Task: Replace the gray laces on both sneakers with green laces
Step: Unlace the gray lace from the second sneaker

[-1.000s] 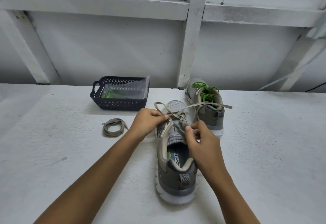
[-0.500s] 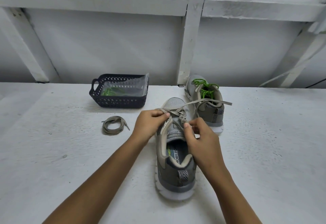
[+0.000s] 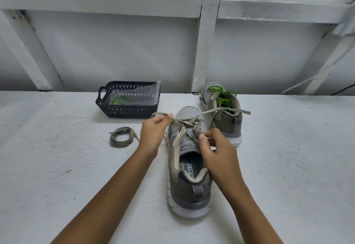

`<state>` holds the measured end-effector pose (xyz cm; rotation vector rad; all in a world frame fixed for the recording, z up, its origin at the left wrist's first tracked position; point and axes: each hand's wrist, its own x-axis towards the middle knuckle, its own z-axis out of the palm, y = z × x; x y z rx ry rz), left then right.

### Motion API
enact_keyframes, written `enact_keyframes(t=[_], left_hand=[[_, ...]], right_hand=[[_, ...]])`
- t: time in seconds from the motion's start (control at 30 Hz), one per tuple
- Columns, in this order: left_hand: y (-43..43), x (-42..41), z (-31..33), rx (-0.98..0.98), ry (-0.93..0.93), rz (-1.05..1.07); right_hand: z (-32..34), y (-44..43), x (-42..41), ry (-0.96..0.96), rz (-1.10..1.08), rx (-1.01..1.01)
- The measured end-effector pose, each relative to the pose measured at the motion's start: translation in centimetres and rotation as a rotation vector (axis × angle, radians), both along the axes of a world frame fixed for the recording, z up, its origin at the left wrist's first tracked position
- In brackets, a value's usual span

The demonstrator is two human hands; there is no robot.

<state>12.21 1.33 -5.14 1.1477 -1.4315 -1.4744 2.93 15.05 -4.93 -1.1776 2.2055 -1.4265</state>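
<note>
A gray sneaker (image 3: 189, 184) stands in front of me on the white table, heel toward me, still threaded with its gray lace (image 3: 222, 111). My left hand (image 3: 153, 134) pinches one strand of that lace at the shoe's left side. My right hand (image 3: 217, 151) pinches the lace at the eyelets over the tongue. One loose end trails right across the second sneaker (image 3: 224, 113), which stands behind and carries a green lace (image 3: 222, 97). A removed gray lace (image 3: 121, 139) lies coiled on the table to the left.
A dark plastic basket (image 3: 124, 112) at the back left holds a clear bag with a green lace (image 3: 117, 100) inside. White wooden beams and a wall rise behind the table (image 3: 57, 167).
My left hand has drawn its strand of lace outward to the left, and my right hand has shifted slightly up along the eyelets. The view has tilted a little.
</note>
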Motion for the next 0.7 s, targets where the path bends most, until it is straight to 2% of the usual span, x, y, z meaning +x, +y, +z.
enact_keyframes(t=[0.07, 0.23, 0.4, 0.47, 0.63, 0.7], left_hand=[[0.7, -0.5, -0.5, -0.043, -0.056, -0.11], [0.2, -0.8, -0.5, -0.218, -0.161, -0.063], [-2.3, 1.0, 1.5, -0.111, 0.008, 0.22], [-2.6, 1.6, 1.9, -0.093, 0.027, 0.252], [-0.9, 1.1, 0.6, -0.045, -0.178, -0.122], [-0.1, 0.4, 0.1, -0.065, -0.195, -0.205]], right_hand=[[0.0, 0.0, 0.0, 0.002, 0.001, 0.001], [0.1, 0.0, -0.2, -0.005, 0.011, 0.0], [0.1, 0.1, -0.2, -0.004, 0.014, 0.006], [0.0, 0.0, -0.2, 0.001, 0.014, 0.008], [0.0, -0.1, -0.2, 0.005, 0.013, 0.009], [0.1, -0.1, -0.2, 0.006, 0.015, 0.009]])
